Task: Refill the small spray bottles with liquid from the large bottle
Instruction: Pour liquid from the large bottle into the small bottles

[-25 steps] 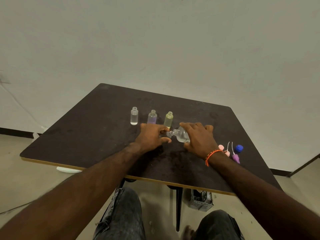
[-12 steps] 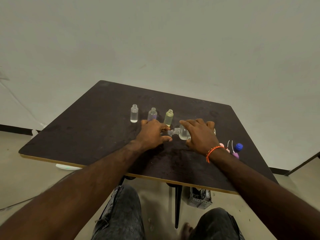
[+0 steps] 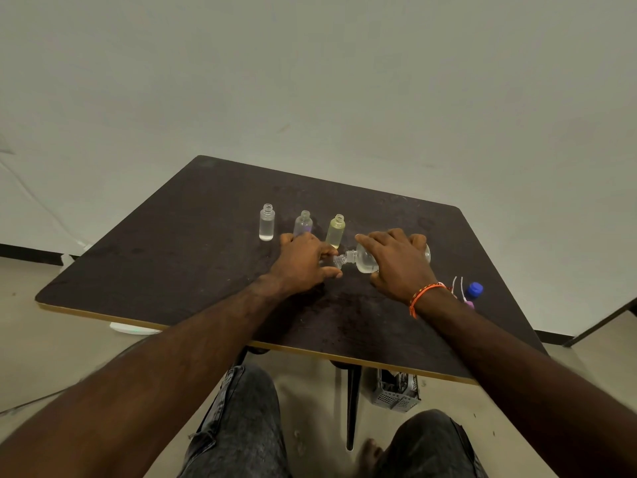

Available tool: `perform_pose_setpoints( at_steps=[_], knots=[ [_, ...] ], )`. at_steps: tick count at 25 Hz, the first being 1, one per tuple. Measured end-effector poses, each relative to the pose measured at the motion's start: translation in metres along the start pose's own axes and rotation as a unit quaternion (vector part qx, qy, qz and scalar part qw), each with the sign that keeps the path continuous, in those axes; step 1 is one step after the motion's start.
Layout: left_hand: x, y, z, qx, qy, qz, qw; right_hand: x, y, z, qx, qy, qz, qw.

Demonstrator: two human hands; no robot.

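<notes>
Large bottle [image 3: 365, 260] is lying tipped on its side w/ neck pointing left, right hand [image 3: 396, 263] gripping its body w/ fingers curled over it, just above the dark surface [image 3: 193, 257]. Left hand [image 3: 303, 262] is pinching a small bottle [image 3: 336, 261] at the large bottle's mouth, fingers clamped on it; approx. all of it is hidden by the hand. Three uncapped spray bottles are standing upright behind the hands: clear [image 3: 266, 222], purple-tinted [image 3: 303, 224], yellow-tinted [image 3: 335, 230]; blue cap [image 3: 474, 290] is sitting near the right wrist.
</notes>
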State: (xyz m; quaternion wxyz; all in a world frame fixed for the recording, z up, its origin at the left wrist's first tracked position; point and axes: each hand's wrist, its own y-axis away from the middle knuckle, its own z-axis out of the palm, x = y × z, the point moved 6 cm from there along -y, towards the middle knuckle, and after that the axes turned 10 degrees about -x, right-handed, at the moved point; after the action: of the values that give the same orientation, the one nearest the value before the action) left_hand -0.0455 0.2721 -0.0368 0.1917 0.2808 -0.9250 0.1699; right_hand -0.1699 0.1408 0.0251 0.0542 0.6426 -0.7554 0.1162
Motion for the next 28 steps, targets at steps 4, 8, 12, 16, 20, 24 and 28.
perform_pose_setpoints(
  at_steps=[4,8,12,16,20,24,28],
  knots=[
    [0.0,-0.0009,0.0004,0.002,0.003,0.002,1.0,0.0002,-0.0008,-0.0009,-0.001,0.007,0.0,1.0],
    [-0.0002,-0.001,0.0,0.001,0.001,0.005,1.0,-0.0005,-0.0013,-0.0022,-0.003,0.013,-0.002,1.0],
    [-0.0014,-0.0006,0.0001,0.004,0.005,0.003,1.0,-0.001,-0.0022,-0.0039,0.0,0.017,-0.005,1.0],
    [-0.0021,-0.0005,0.0,0.004,0.016,0.002,1.0,-0.002,-0.003,-0.0035,-0.004,0.017,-0.005,1.0],
    [-0.0022,-0.0001,-0.0004,0.008,0.009,-0.001,1.0,-0.0022,-0.0037,-0.0032,-0.004,0.022,-0.004,1.0],
    [-0.0023,0.0007,-0.0008,0.007,0.018,-0.004,1.0,-0.0019,-0.0045,-0.0037,-0.009,0.028,-0.001,1.0],
    [-0.0022,0.0012,-0.0017,0.013,0.02,-0.001,1.0,-0.0012,-0.0045,-0.0038,-0.011,0.025,0.004,1.0]
  ],
)
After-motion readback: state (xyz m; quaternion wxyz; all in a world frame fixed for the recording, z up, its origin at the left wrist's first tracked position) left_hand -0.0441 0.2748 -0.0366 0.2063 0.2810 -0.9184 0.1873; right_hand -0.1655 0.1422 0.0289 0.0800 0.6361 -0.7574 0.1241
